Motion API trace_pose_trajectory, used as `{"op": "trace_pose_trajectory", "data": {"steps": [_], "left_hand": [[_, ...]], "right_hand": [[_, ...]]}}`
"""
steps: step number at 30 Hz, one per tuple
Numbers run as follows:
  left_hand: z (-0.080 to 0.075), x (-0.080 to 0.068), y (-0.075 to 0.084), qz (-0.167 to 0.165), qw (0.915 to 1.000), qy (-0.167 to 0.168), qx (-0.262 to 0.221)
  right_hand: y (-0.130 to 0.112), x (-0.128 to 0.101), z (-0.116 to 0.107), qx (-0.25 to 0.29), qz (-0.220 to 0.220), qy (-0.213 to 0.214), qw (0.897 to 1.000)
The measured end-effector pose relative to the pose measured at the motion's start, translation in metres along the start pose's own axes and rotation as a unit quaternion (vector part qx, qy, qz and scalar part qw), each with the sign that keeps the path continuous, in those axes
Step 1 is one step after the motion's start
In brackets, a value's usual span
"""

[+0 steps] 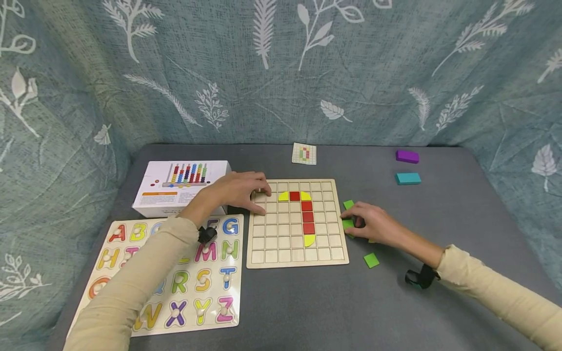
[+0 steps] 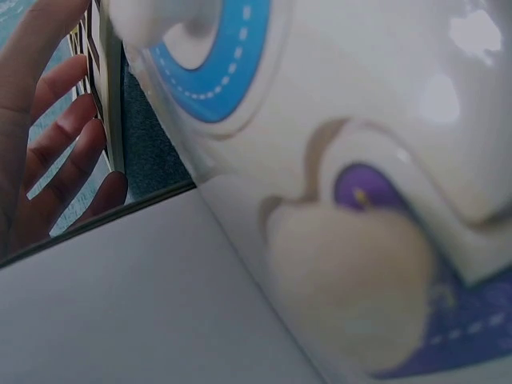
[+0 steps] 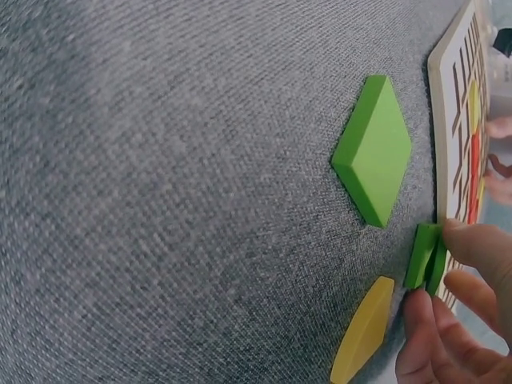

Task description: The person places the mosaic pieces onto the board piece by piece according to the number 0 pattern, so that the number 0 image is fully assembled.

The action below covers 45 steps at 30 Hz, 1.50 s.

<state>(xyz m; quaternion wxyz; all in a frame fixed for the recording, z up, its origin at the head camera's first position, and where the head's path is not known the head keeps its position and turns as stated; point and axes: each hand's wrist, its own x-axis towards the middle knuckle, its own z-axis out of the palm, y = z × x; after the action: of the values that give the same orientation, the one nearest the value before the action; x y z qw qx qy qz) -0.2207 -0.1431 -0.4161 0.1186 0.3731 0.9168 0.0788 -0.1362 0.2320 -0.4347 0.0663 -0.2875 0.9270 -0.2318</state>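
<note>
Green and thin, a small tile [image 3: 422,248] is pinched between thumb and fingertips of the right hand [image 1: 373,222], just beside the right edge of the grid board [image 1: 272,256]. That grip is narrowed onto the tile; whether a 2nd green piece is caught in it cannot be told. The left hand [image 1: 243,190] is rested at the board's left edge, its grip spread, with no tile pinched. From its look, the tile is judged light, stiff, rather smooth and hardly fragile; it is best taken by 2 opposite edges. Another green tile [image 1: 371,260] and a loose yellow piece [image 3: 364,328] are seen near the right hand, on the bench [image 1: 298,307]. In the board's cells, 4 red squares [image 1: 308,217] and 3 yellow rounded pieces [image 1: 284,197] are set. Knobbed letters [image 1: 176,313] are seated in the letter board [image 1: 235,302], some hidden by the left arm. The contents of the white box [image 1: 149,183] cannot be seen.
</note>
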Motion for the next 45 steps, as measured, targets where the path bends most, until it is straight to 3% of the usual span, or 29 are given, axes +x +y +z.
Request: {"op": "trace_pose_trajectory", "data": {"steps": [34,39,42,45], "left_hand": [[-0.001,0.001,0.0,0.005,1.0,-0.001,0.0],[-0.001,0.0,-0.001,0.006,1.0,0.002,0.004],[-0.002,0.0,0.0,0.008,1.0,0.002,0.002],[-0.002,0.0,0.0,0.008,1.0,-0.001,0.002]], "right_hand": [[0.0,-0.001,-0.001,-0.008,-0.034,0.005,0.999],[-0.007,0.007,-0.011,-0.023,-0.037,0.031,0.999],[-0.017,0.013,-0.01,-0.024,-0.058,0.042,0.997],[-0.031,0.019,0.0,-0.026,-0.114,0.042,0.992]]}}
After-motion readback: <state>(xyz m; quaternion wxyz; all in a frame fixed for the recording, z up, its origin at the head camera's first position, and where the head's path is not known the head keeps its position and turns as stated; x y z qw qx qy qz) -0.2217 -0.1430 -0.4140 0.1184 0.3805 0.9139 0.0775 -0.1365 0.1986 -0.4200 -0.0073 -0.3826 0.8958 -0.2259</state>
